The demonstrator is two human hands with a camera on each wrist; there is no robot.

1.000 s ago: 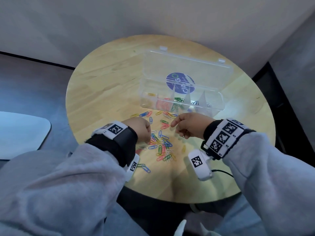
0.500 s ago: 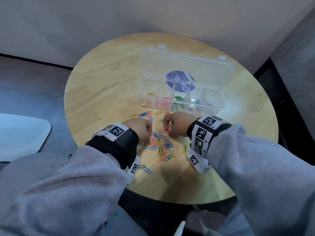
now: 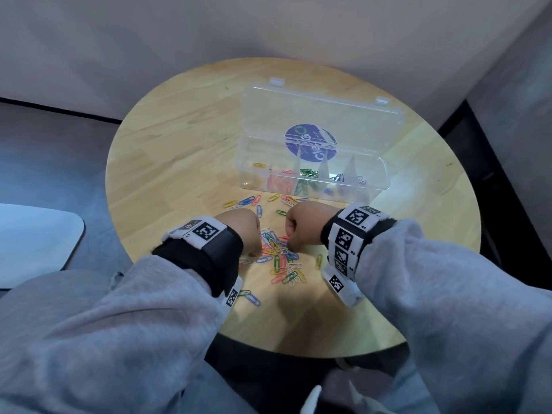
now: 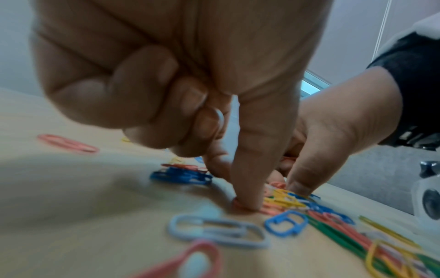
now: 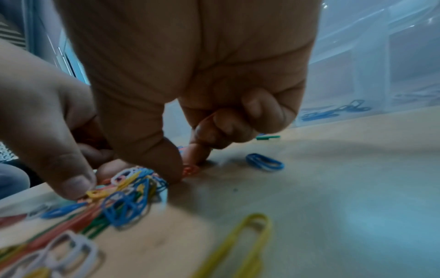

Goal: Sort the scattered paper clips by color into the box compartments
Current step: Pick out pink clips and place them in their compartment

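Observation:
Colored paper clips [image 3: 280, 258] lie in a loose pile on the round wooden table [image 3: 179, 162]. My left hand [image 3: 254, 249] and right hand [image 3: 291, 243] both reach down into the pile, knuckles up. In the left wrist view my left hand [image 4: 232, 188] presses thumb and forefinger onto a red clip [image 4: 238, 206], other fingers curled. In the right wrist view my right hand [image 5: 190, 165] pinches another red clip [image 5: 190, 170] against the table. The clear box [image 3: 379, 186] stands open just behind, with yellow, red, green, blue and white clips in separate compartments.
The box lid [image 3: 322, 121] leans back, bearing a round blue sticker. Stray clips lie between box and hands, and a green and blue pair [image 3: 251, 297] sits near my left wrist. A lone yellow clip [image 5: 240, 244] lies by my right wrist. A wall stands behind the table.
My right hand has moved left from in front of the box and turned its fingers down into the pile. My left hand has stayed over the pile.

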